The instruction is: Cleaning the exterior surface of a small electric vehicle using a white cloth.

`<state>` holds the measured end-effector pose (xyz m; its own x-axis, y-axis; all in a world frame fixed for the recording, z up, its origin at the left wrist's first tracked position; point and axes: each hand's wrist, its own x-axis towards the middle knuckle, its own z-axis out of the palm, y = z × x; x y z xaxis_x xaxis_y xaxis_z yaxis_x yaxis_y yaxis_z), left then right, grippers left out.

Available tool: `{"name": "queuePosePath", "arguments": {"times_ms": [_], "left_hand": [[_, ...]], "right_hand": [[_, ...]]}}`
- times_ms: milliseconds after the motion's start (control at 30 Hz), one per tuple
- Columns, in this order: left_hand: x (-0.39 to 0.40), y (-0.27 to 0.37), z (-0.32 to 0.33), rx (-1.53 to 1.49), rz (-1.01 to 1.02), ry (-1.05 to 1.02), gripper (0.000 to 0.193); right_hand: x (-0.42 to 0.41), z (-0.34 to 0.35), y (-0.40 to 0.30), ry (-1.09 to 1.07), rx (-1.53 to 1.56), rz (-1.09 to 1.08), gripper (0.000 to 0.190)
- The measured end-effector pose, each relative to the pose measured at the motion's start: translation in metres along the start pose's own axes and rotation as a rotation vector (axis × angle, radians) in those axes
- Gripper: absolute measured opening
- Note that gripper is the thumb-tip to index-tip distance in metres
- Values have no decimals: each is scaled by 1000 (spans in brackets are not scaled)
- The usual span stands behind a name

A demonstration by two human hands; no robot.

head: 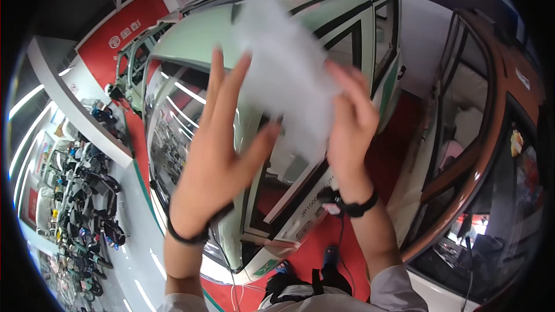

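A white cloth or sheet (286,60), blurred by motion, hangs in front of a pale green microvan. My right hand (353,117) grips its right edge, with the fingers partly behind it. At the opposite side, my left hand (217,147) is raised with its fingers and thumb spread. Its fingertips overlap the sheet's left edge, but whether they touch it I cannot tell. Behind both hands are the microvan's roof (190,34), windshield (177,112) and side door window (282,173). Dark bands circle both my wrists.
A brown-and-white vehicle (485,156) stands to the right, across a red carpet (316,242). Cables (236,290) lie near my feet. Left of the microvan are a white partition (82,104) and rows of parked electric scooters (82,199) on a glossy floor (130,225).
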<state>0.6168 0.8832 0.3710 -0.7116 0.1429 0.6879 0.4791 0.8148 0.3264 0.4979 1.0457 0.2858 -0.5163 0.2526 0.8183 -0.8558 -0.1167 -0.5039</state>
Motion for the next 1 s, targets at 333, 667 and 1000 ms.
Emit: {"name": "queuePosePath", "arguments": {"times_ms": [333,667,1000], "left_hand": [[199,-35,34,254,295,-476,47],[53,-48,-15,339,417,-99,38],[-189,-92,-15,118,83,130,42]], "right_hand": [[91,24,71,-142,10,-170,51],[-26,58,-17,-173,65,-224,54],[-217,85,-85,-285,-318,-156,57]]}}
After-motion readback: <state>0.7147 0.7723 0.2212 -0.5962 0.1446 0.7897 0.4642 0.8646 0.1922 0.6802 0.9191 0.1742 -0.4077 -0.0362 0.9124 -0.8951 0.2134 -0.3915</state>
